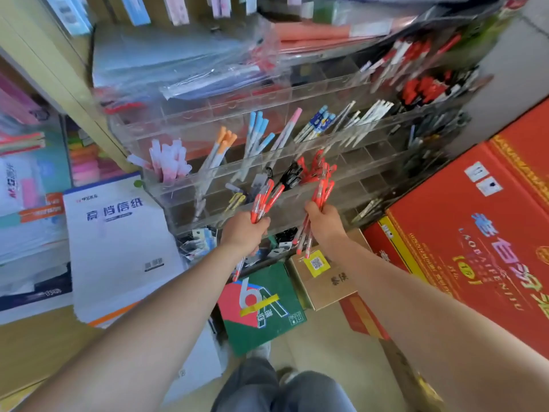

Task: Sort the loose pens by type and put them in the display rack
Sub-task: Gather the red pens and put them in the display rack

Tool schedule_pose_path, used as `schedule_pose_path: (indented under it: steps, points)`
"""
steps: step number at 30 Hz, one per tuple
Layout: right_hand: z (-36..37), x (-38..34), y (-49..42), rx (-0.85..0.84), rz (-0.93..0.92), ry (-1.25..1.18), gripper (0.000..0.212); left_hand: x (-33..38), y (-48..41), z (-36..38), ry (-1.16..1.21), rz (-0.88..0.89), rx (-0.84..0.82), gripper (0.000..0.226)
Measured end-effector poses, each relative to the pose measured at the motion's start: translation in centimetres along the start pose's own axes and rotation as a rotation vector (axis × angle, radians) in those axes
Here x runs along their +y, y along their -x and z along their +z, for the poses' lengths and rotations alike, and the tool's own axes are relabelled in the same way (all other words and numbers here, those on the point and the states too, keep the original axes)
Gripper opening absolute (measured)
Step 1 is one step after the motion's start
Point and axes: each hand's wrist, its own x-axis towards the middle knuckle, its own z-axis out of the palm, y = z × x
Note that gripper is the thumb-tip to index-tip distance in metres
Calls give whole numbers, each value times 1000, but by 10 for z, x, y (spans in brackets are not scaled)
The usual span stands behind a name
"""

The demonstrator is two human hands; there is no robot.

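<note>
Each hand, left hand (pixel 243 230) and right hand (pixel 323 223), grips red pens (pixel 264 197) before the clear rack (pixel 297 168).

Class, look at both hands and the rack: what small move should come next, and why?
Probably lift the right hand and drop its red pens into the rack compartment just above, where other red pens already stand; the left hand grips a second bunch for afterwards.

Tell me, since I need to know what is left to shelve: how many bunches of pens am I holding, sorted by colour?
Bunches of red plastic pens: 2 (left bunch gripped in the left hand, right bunch gripped in the right hand)
Bunches of any other colour: 0
Total: 2 bunches
</note>
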Motion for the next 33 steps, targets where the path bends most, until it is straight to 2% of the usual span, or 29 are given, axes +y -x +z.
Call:
schedule_pose_path:
  steps: [8,11,15,20,24,27,29,33]
  points:
    - [31,12,-30,-51,-30,53,28,-42,-11,4,72,-87,99,27]
    - [44,21,-36,-95,-30,33,29,-60,-8,11,176,-151,149,25]
    - [64,35,-32,-235,4,-22,26,-72,2,21,355,-229,136,23]
    - [77,43,-27,-391,91,-147,30,-74,20,31,379,-254,33,23]
    - [78,44,-25,-492,115,-205,21,-86,25,31,428,-208,58,15]
    - [82,43,-19,-566,139,-246,13,-98,24,26,374,-212,123,15]
    - [87,39,-17,-527,109,-228,10,-106,22,15,253,-210,204,18]
    - [103,23,-22,-277,56,-197,15,-120,22,-9,153,-189,379,20]
